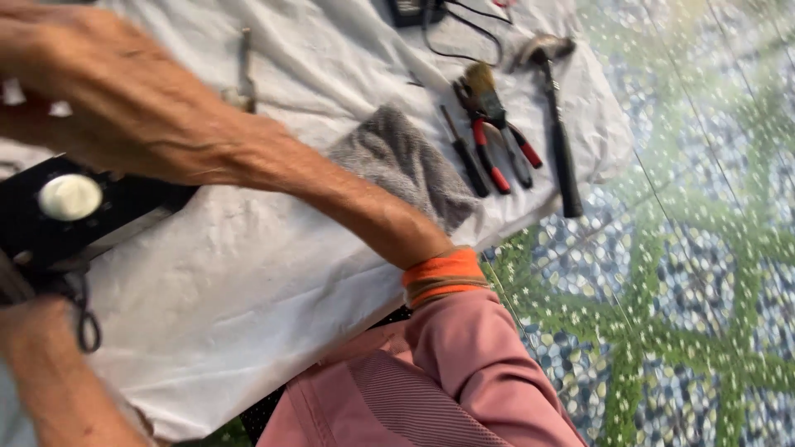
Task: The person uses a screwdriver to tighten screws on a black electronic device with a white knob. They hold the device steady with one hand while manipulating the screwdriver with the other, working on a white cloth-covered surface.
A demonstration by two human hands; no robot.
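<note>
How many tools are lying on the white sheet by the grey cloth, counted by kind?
Hammer: 1
Pliers with red handles: 1
Paintbrush: 1
Screwdriver: 1
Total: 4
All lie right of the grey cloth on the white sheet.

pebble-mosaic floor, green lattice pattern, daylight

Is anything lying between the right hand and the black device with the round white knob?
Nothing visible does. The right hand hangs blurred just above the black device with the round white knob, with no object between them; the grey cloth lies off to the side.
</note>
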